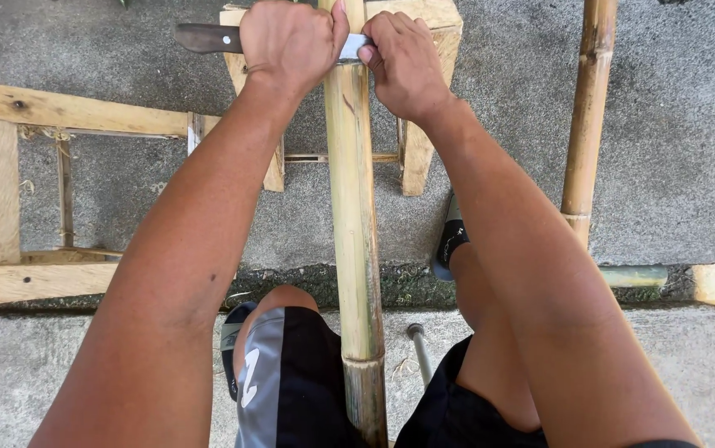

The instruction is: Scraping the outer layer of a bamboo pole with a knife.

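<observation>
A smooth, pale yellow bamboo pole (354, 207) runs lengthwise between the person's knees. Across its far end lies a knife (208, 38), steel blade and dark wooden handle. Left hand (291, 41) grips the handle left of the pole; right hand (405, 62) fingers pinch the blade on its right.

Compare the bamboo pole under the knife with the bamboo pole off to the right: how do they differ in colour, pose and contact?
The centre pole is pale yellow-green; the right pole is browner. The centre pole runs between the person's knees, with the knife laid across it, left hand and right hand pressing; the right pole stands apart, untouched. Both show ringed nodes and stand over concrete.
</observation>
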